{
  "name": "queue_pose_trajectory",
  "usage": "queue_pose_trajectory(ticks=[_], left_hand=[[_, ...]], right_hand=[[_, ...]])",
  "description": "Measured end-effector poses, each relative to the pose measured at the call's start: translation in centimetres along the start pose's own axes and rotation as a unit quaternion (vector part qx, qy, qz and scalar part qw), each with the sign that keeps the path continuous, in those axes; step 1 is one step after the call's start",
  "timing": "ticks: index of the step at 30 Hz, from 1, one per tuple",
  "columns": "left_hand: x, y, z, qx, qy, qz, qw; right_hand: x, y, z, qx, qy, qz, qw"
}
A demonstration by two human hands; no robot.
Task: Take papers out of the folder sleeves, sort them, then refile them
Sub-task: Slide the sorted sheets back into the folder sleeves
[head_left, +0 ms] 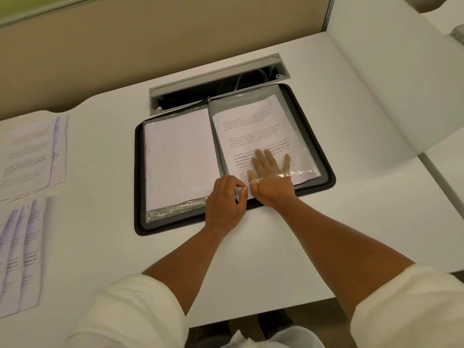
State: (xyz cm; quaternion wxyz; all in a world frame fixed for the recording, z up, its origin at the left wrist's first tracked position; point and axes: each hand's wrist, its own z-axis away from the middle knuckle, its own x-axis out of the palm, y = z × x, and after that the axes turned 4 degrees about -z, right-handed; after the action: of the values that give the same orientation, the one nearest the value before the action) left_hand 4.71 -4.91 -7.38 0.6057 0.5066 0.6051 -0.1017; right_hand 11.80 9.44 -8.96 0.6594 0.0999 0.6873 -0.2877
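A black zip folder [326,172] lies open on the white desk. Its right clear sleeve [293,106] holds a printed sheet [251,129]. My right hand [270,177] is slid flat inside that sleeve, fingers straight on the sheet, seen through the plastic. My left hand [226,199] pinches the near edge of the sleeve at its open mouth between thumb and forefinger. The left sleeve holds a blank-faced sheet [178,156], with crinkled plastic showing at its near end.
Printed papers lie at the desk's left: one stack [32,154] farther back, a fanned set [20,252] nearer. An open grey cable tray [218,84] sits just behind the folder. A beige partition stands at the back.
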Motion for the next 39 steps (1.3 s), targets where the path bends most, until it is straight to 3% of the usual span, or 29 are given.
queue_pose_trajectory(ticks=[5, 9, 17, 25, 28, 31, 35, 39], left_hand=[[-0.2, 0.0, -0.2, 0.004, -0.004, -0.005, 1.000], [-0.5, -0.2, -0.5, 0.008, -0.014, -0.014, 1.000], [-0.7, 0.0, -1.3, 0.014, -0.026, -0.001, 1.000], [-0.7, 0.4, -1.8, -0.001, -0.028, -0.008, 1.000], [-0.9, 1.0, -2.3, -0.026, -0.033, -0.018, 0.999], [-1.4, 1.8, -2.9, -0.039, -0.043, -0.030, 0.998], [-1.6, 2.8, -3.3, -0.054, -0.044, -0.059, 0.996], [-1.9, 3.4, -3.3, -0.072, -0.048, -0.064, 0.994]], right_hand=[[-0.7, 0.4, 0.8, -0.025, 0.118, -0.007, 0.993], [-0.5, 0.4, 0.9, -0.039, 0.152, -0.019, 0.987], [-1.0, -0.4, -0.6, 0.016, -0.014, 0.014, 1.000], [-1.0, -0.2, 0.0, 0.013, -0.062, 0.013, 0.998], [-1.5, 0.3, 1.3, -0.001, 0.020, -0.059, 0.998], [-2.0, 0.9, 2.7, -0.014, 0.135, -0.059, 0.989], [-3.0, 1.8, 4.3, -0.045, 0.203, -0.056, 0.977], [-4.2, 3.1, 5.0, -0.023, 0.267, -0.070, 0.961]])
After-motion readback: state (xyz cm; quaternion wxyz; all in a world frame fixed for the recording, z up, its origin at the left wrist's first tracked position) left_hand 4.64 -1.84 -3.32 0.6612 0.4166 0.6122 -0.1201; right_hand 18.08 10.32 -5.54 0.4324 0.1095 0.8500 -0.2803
